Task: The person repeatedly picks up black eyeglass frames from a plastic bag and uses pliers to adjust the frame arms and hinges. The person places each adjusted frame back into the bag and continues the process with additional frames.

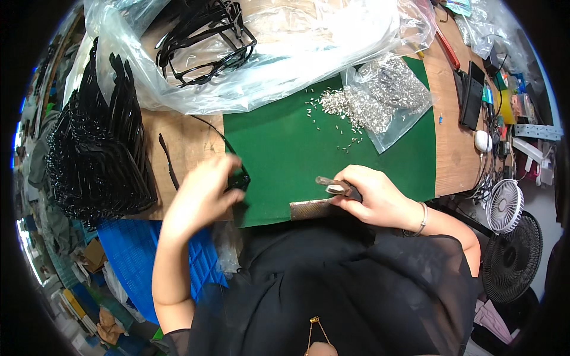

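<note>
My left hand (205, 187) is over the left edge of the green mat (279, 142), slightly blurred, with thumb and forefinger apart. Just past its fingertips lies a black eyeglass part (240, 178), partly hidden by the fingers. A thin black strip runs up and left from there. My right hand (374, 193) is closed around a pair of pliers (337, 186), jaws pointing left above the mat's near edge. Small silvery metal pieces (337, 102) lie heaped and scattered on the mat, beside a clear plastic bag (392, 98) full of the same.
A thick bundle of black eyeglass temples (104, 148) stands at left; one loose temple (168, 161) lies nearby. Black eyeglass frames (208, 47) rest on a large clear plastic sheet (297, 59). At right are a phone (472, 95), cables and a white fan (504, 206).
</note>
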Tool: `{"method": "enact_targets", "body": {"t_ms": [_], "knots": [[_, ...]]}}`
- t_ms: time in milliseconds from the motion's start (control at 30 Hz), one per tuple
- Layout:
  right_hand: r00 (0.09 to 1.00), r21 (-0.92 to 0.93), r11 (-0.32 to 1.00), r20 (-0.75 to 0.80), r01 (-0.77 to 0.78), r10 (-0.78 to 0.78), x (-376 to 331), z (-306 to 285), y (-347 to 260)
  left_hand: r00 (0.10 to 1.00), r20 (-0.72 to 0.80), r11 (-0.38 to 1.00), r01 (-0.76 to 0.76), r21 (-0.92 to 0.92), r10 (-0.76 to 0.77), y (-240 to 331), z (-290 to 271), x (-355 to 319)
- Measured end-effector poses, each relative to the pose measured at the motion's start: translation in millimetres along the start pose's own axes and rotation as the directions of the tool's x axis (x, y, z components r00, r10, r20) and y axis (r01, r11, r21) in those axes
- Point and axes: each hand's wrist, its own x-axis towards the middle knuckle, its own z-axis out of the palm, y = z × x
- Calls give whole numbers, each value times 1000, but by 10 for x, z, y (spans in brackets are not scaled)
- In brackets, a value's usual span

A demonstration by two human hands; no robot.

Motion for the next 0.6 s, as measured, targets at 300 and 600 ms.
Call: {"method": "enact_targets", "body": {"t_ms": [300, 600], "knots": [[998, 12, 998, 0, 65, -65, -148, 13, -29, 922, -386, 812, 209, 545, 21, -487, 247, 919], [997, 28, 999, -69, 35, -33, -149, 44, -52, 830, -528, 591, 339, 732, 178, -304, -189, 1251]]}}
